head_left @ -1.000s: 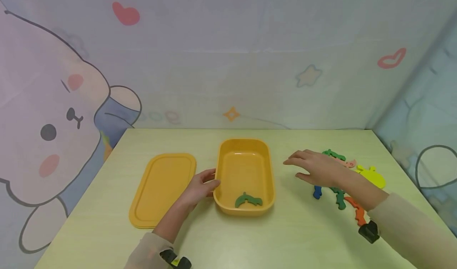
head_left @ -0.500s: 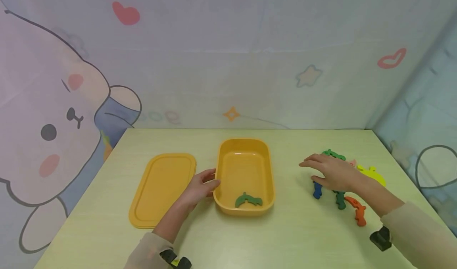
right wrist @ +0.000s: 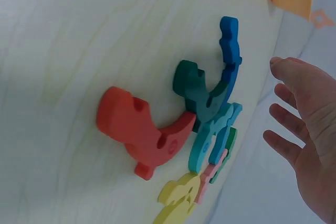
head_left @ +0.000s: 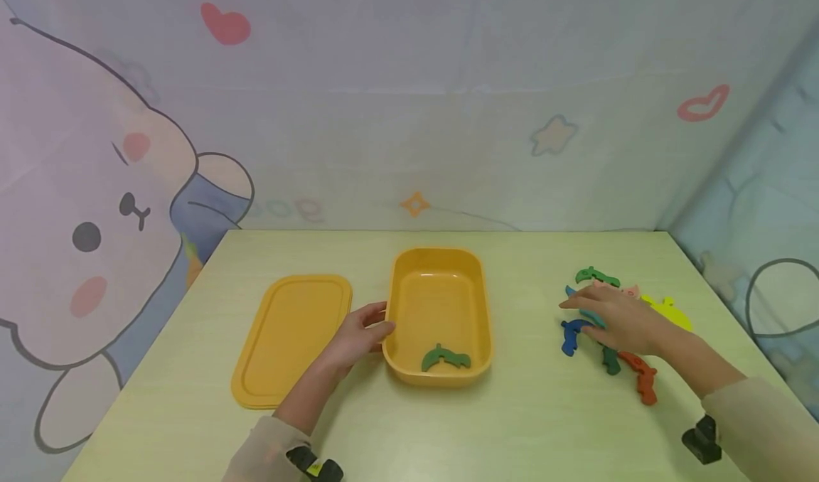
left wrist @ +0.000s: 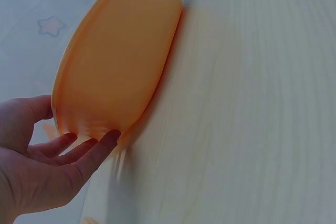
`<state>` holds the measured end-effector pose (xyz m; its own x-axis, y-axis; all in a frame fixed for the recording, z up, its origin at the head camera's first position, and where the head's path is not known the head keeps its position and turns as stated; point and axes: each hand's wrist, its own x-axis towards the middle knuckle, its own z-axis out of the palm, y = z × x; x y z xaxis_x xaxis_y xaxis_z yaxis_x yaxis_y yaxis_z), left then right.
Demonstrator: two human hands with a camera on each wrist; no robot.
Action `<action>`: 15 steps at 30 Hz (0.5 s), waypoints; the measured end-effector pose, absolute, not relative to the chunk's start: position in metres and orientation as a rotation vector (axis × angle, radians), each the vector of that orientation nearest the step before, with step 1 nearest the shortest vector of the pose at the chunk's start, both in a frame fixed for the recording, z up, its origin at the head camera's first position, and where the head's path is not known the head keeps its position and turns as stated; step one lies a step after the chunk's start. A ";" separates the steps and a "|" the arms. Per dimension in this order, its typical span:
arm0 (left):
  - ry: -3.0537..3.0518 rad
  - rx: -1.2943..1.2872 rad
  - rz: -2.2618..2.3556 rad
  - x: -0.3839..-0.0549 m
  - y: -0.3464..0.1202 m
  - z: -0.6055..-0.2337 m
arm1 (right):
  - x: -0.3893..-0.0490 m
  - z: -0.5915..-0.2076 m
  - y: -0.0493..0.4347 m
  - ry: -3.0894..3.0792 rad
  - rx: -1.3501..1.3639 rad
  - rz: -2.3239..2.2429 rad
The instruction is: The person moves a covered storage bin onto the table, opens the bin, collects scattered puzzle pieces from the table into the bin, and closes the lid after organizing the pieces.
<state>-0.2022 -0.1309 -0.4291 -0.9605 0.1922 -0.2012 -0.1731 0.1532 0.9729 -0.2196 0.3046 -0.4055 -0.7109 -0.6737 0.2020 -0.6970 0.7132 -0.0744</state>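
Observation:
My left hand (head_left: 360, 336) holds the left wall of a yellow plastic box (head_left: 437, 379). In the left wrist view, its thumb goes over the rim and its fingertips (left wrist: 111, 136) meet the outer wall. A green notched toy piece (head_left: 446, 357) lies inside the box, near its front end. My right hand (head_left: 623, 318) hovers over a cluster of colourful notched toy pieces, fingers spread and holding nothing. Near it are a dark blue piece (head_left: 569, 340), a light blue piece (right wrist: 210, 137), a dark green piece (right wrist: 199, 90) and a red piece (right wrist: 144, 132).
A flat yellow lid (head_left: 294, 340) lies on the table (head_left: 486, 432) left of the box. Beyond my right hand are a green piece (head_left: 596, 277), a pink piece (head_left: 630, 291) and yellow pieces (head_left: 670, 315). A printed cloth (head_left: 448, 112) hangs behind the table.
My right hand has moved to the right and over the toy pieces, uncovering the dark blue and light blue ones. My left hand and the box have stayed in place.

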 end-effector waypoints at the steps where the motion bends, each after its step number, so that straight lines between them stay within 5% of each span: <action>1: 2.156 0.019 1.880 -0.202 -0.131 -0.429 | -0.219 -0.408 0.305 -2.741 1.137 0.229; 15: 2.171 0.039 1.884 -0.202 -0.130 -0.430 | -0.215 -0.429 0.302 -2.773 1.289 0.184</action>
<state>-0.2025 -0.1302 -0.4304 -0.9644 0.1928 -0.1813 -0.1523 0.1558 0.9760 -0.2148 0.3021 -0.4287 -0.6433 -0.7559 0.1212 -0.7653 0.6391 -0.0759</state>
